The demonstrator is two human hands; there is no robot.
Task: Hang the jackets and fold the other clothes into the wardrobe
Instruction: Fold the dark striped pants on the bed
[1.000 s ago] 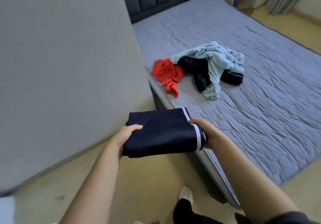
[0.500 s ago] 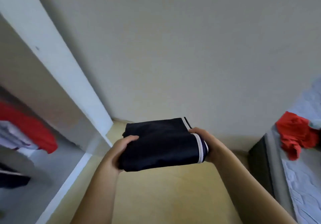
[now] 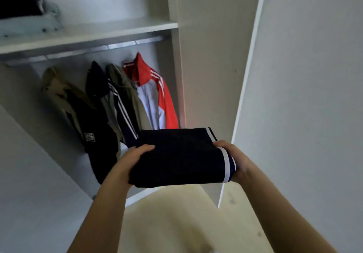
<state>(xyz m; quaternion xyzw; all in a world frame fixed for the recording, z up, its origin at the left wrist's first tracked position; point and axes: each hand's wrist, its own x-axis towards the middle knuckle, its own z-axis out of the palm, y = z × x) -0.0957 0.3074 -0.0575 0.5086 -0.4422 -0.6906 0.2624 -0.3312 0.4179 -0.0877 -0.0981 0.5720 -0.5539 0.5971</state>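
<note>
Head view showed the left hand (image 3: 137, 154) and right hand (image 3: 233, 158) gripping the folded navy garment (image 3: 180, 158) by its ends, in front of the wardrobe (image 3: 206, 56), below the shelf (image 3: 117, 30). Lifted unevenly, its unsupported middle could sag and unfold.

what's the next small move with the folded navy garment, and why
Probably raise the folded navy garment toward the shelf: the left hand and right hand hold it below shelf height, before the hung jackets, and bare board shows right of the folded stack.
</note>
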